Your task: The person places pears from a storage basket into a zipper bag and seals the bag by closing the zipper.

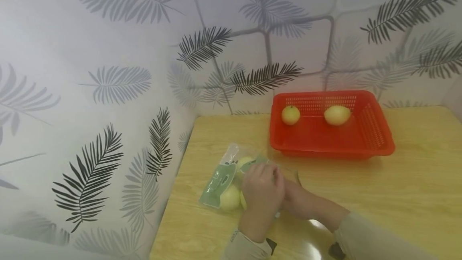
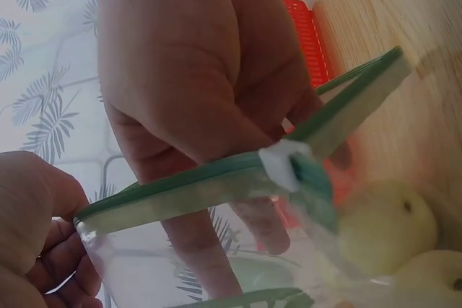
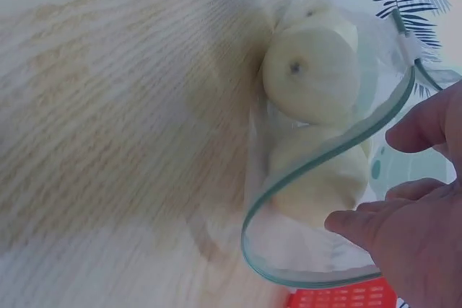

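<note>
A clear zip bag (image 1: 216, 183) with green print lies on the table, holding several round, pale yellow fruits (image 1: 229, 198). Its mouth gapes, edged by a green zip strip with a white slider (image 2: 280, 166). At one end of that mouth my left hand (image 2: 32, 221) pinches the bag's edge between thumb and fingers. From the other side my right hand (image 2: 195, 63) reaches in, its fingers extended and seen through the clear plastic. In the right wrist view, the right hand (image 3: 419, 214) has thumb and fingers spread near a fruit (image 3: 314, 185). In the head view the left hand (image 1: 262, 187) partly covers the right.
A red plastic basket (image 1: 332, 151) stands beyond the bag to the right, against the patterned wall. Inside are a yellow round fruit (image 1: 290, 115) and a longer yellow fruit (image 1: 337, 115). Wood-grain tabletop (image 1: 415, 187) extends to the right, and a leaf-print wall (image 1: 119, 83) borders the left.
</note>
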`<state>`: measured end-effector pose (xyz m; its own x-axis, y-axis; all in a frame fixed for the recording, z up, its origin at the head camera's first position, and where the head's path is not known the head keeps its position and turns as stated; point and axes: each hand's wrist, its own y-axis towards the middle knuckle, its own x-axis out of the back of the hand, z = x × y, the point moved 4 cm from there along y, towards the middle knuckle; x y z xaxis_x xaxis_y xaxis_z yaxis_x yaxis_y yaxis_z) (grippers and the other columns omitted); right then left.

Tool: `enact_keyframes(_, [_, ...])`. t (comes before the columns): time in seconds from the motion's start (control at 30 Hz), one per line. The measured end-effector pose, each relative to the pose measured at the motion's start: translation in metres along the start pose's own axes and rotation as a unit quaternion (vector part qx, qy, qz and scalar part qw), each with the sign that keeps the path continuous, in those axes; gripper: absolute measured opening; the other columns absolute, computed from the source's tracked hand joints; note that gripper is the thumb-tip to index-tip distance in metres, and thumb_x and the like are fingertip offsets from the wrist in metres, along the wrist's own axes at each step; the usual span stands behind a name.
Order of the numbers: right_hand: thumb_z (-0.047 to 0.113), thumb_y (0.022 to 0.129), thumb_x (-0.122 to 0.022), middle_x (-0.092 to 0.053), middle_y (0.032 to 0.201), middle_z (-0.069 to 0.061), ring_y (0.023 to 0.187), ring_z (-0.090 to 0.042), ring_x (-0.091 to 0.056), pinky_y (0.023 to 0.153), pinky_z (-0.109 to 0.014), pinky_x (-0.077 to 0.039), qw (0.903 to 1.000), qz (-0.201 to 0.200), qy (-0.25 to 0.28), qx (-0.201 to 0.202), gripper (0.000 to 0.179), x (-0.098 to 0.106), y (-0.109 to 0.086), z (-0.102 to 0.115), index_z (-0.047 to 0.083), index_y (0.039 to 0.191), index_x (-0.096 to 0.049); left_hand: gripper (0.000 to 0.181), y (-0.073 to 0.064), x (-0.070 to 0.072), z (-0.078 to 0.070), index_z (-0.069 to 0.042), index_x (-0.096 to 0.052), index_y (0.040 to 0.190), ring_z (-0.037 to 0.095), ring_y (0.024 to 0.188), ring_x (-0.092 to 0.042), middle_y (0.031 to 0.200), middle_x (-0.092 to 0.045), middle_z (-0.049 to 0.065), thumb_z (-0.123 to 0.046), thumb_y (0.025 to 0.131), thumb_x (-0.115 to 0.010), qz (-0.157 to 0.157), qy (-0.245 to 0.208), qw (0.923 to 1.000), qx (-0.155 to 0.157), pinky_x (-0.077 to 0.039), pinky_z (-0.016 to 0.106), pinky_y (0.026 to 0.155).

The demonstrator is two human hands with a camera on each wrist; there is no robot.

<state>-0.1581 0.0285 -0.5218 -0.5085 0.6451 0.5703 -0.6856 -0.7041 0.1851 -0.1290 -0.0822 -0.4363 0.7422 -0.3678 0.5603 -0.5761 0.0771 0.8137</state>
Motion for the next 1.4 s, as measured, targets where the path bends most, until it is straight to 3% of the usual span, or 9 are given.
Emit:
enact_keyframes(0.2, [0.015,0.105,-0.056,-0.062,0.143,-0.004,0.130,-0.027,-0.060,0.105,-0.055,-0.050,0.9988,-0.022,-0.043,0.004,0.041,0.009,-0.002,-0.001,0.012,0.146,-0.052,0.006,-0.001,-0.002,0.000,-0.013,-0.075,0.076,0.015,0.061,-0.060,0.069,-0.068,-0.003,-0.010,0.077,-0.081,0.006,-0.006,0.9999,0.006,-0.046,0.024,0.054])
enact_keyframes(0.3, [0.015,0.101,-0.063,-0.059,0.150,-0.005,0.134,-0.031,-0.059,0.107,-0.060,-0.047,0.9969,-0.034,-0.069,0.012,0.049,0.017,-0.005,-0.003,0.018,0.149,-0.052,0.008,0.000,-0.002,0.001,-0.013,-0.075,0.074,0.015,0.059,-0.059,0.067,-0.066,-0.003,-0.009,0.074,-0.082,0.001,-0.004,1.0000,0.001,-0.044,0.024,0.052])
enact_keyframes(0.47, [0.010,0.097,-0.068,-0.056,0.152,-0.010,0.137,-0.038,-0.055,0.111,-0.063,-0.042,0.9929,-0.041,-0.108,0.027,0.057,0.032,-0.010,-0.003,0.015,0.151,-0.052,0.010,0.002,-0.003,0.002,-0.013,-0.074,0.072,0.014,0.057,-0.058,0.064,-0.064,-0.003,-0.008,0.071,-0.082,-0.012,0.010,0.9999,-0.008,-0.043,0.023,0.050])
enact_keyframes(0.63, [0.001,0.089,-0.070,-0.066,0.141,-0.007,0.131,-0.036,-0.061,0.106,-0.058,-0.049,0.9904,-0.036,-0.130,0.031,0.053,0.044,-0.013,0.005,0.010,0.141,-0.061,0.012,0.002,-0.002,0.004,-0.013,-0.072,0.070,0.014,0.054,-0.055,0.061,-0.060,-0.003,-0.007,0.069,-0.082,-0.018,0.014,0.9996,-0.015,-0.040,0.023,0.049])
enact_keyframes(0.87, [0.001,0.090,-0.067,-0.069,0.134,-0.002,0.117,-0.025,-0.067,0.086,-0.046,-0.061,0.9936,-0.031,-0.108,0.015,0.046,0.057,-0.014,0.012,0.016,0.133,-0.065,0.010,0.002,-0.002,0.004,-0.013,-0.072,0.069,0.013,0.055,-0.053,0.061,-0.058,-0.004,-0.007,0.072,-0.079,-0.018,0.010,0.9998,-0.009,-0.038,0.021,0.049])
enact_keyframes(1.03, [0.001,0.090,-0.065,-0.071,0.128,-0.004,0.111,-0.026,-0.068,0.082,-0.039,-0.062,0.9942,-0.032,-0.103,0.006,0.040,0.061,-0.013,0.012,0.013,0.129,-0.066,0.011,0.003,-0.002,0.005,-0.012,-0.072,0.070,0.014,0.056,-0.055,0.062,-0.059,-0.003,-0.006,0.072,-0.080,-0.017,0.009,0.9998,-0.008,-0.041,0.022,0.050])
enact_keyframes(1.17, [-0.003,0.089,-0.067,-0.073,0.122,-0.006,0.109,-0.029,-0.070,0.079,-0.033,-0.062,0.9934,-0.059,-0.090,0.037,0.037,0.068,-0.011,0.011,0.007,0.125,-0.068,0.011,0.003,-0.002,0.006,-0.013,-0.072,0.071,0.014,0.058,-0.058,0.064,-0.062,-0.003,-0.007,0.071,-0.081,-0.019,0.014,0.9997,-0.008,-0.043,0.023,0.050])
enact_keyframes(1.27, [-0.006,0.086,-0.069,-0.074,0.115,-0.007,0.099,-0.025,-0.072,0.074,-0.031,-0.062,0.9900,-0.092,-0.086,0.065,0.035,0.080,-0.007,0.008,0.006,0.119,-0.069,0.011,0.003,-0.002,0.007,-0.013,-0.073,0.072,0.015,0.059,-0.060,0.065,-0.063,-0.003,-0.007,0.071,-0.082,-0.021,0.014,0.9997,-0.008,-0.045,0.024,0.051])
enact_keyframes(1.4, [-0.005,0.084,-0.074,-0.075,0.112,-0.004,0.098,-0.022,-0.072,0.078,-0.037,-0.063,0.9850,-0.124,-0.106,0.055,0.034,0.103,0.004,-0.001,0.008,0.116,-0.071,0.012,0.002,-0.002,0.008,-0.014,-0.072,0.073,0.015,0.060,-0.060,0.066,-0.064,-0.003,-0.007,0.070,-0.082,-0.026,0.006,0.9996,-0.011,-0.046,0.025,0.051])
